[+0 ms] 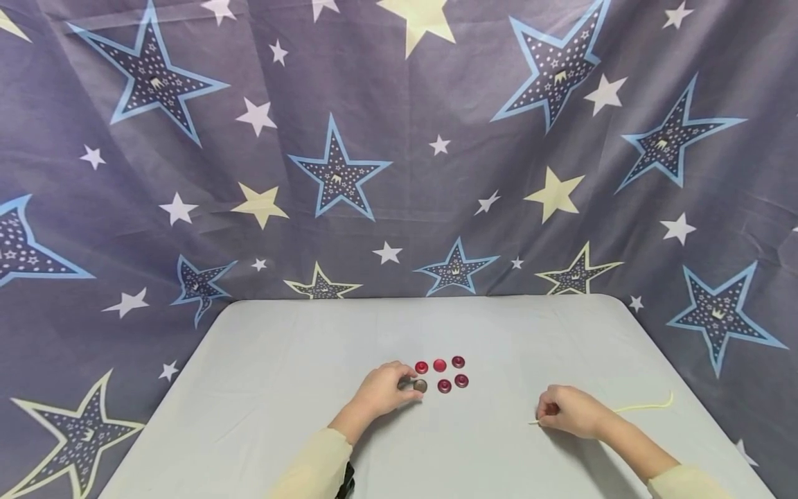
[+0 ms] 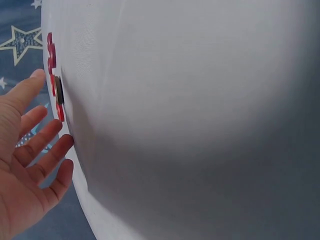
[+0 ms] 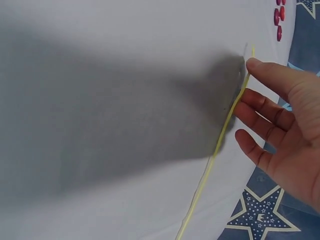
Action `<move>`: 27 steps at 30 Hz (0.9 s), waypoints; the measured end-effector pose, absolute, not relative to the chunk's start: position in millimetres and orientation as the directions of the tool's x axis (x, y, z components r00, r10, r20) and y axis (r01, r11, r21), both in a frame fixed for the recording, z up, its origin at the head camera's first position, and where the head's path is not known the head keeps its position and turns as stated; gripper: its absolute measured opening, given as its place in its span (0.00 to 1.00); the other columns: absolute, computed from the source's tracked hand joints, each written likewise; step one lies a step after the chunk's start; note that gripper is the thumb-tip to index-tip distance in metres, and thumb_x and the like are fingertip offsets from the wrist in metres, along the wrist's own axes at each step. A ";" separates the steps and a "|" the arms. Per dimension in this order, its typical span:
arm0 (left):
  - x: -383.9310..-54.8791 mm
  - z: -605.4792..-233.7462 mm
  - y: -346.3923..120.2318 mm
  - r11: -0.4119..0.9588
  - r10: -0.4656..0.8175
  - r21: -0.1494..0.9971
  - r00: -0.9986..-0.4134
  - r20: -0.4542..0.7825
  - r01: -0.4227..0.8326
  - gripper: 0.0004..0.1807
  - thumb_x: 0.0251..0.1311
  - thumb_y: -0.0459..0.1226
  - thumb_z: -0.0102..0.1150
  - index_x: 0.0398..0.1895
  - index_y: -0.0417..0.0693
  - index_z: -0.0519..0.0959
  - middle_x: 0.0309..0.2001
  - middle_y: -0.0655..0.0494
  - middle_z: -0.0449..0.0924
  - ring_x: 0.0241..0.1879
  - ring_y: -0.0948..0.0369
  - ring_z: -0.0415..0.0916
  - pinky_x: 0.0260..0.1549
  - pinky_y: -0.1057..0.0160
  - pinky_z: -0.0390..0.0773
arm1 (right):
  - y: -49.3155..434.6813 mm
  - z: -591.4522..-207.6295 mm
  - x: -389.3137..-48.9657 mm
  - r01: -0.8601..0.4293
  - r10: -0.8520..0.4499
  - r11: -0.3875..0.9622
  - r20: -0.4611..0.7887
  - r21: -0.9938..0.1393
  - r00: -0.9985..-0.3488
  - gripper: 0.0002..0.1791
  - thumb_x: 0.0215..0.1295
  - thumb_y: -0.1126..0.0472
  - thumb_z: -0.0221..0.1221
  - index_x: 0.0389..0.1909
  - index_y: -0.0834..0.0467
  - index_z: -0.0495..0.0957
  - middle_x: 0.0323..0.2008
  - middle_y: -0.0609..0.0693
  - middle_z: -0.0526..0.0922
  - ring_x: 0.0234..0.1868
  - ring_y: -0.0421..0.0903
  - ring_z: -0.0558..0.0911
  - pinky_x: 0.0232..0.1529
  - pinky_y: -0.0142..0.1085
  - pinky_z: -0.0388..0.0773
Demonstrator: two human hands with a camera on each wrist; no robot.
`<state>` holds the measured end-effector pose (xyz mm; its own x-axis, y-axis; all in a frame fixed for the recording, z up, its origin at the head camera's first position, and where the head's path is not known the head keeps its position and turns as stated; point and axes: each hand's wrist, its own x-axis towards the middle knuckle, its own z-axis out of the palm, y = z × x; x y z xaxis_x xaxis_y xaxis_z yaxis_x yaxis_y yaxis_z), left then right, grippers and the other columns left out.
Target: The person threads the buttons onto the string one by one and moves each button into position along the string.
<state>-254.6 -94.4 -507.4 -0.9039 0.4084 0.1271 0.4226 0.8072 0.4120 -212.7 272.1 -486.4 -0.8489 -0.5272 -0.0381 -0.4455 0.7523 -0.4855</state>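
My left hand is low over the table, thumb and fingers parted around a brown round button. In the left wrist view the fingers are spread and loosely bent, with the dark button standing beyond them. Several red and dark red buttons lie in two short rows just right of that hand. Off to the right, my right hand pinches a thin yellow cord close to one end. The cord runs from the thumb tip past the other fingers and trails along the table.
A pale table bears everything. Behind it and at both sides hangs a grey-purple curtain printed with stars. By the left sleeve a black object partly shows.
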 end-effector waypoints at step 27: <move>-259.3 -513.9 -83.3 0.859 0.387 0.299 -0.909 0.155 0.416 0.17 0.46 0.53 0.67 0.31 0.53 0.82 0.30 0.62 0.76 0.33 0.63 0.71 0.32 0.63 0.72 | 245.2 -478.9 -227.0 -0.389 -0.528 0.590 0.027 -0.708 -0.849 0.03 0.57 0.63 0.62 0.27 0.57 0.77 0.25 0.44 0.81 0.27 0.29 0.73 0.29 0.27 0.72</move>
